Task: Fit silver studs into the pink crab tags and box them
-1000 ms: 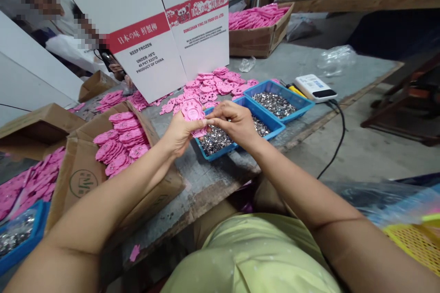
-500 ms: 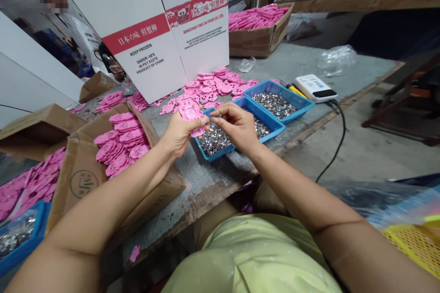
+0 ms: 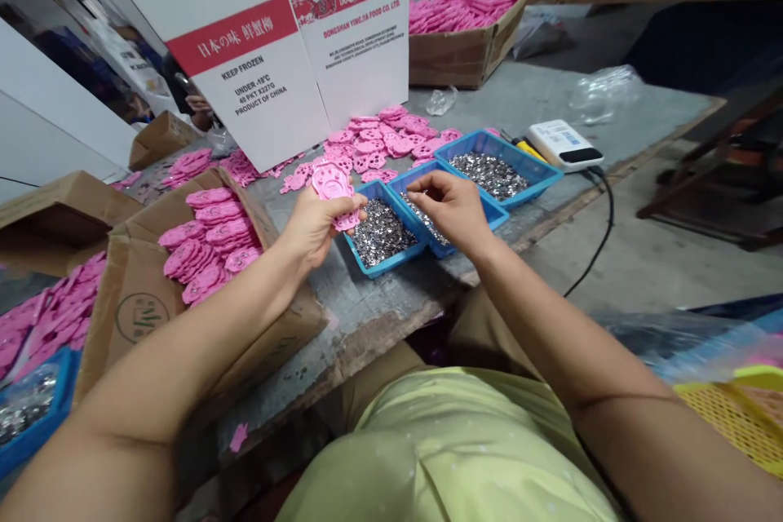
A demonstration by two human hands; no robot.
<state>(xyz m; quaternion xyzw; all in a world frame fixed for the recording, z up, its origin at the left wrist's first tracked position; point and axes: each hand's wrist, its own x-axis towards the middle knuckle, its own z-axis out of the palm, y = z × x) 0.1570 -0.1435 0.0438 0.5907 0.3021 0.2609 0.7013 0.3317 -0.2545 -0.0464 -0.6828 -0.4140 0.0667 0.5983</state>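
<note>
Left hand clamped on pink paw-shaped plastic piece, right hand pinched shut over blue plastic tray. I'd lift one silver metal bit only.

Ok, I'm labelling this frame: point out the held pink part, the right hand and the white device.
pink part (image 3: 333, 183), head view, middle of its raised face.
right hand (image 3: 453, 208), head view, middle of its back.
white device (image 3: 559, 143), head view, its white top.
</note>
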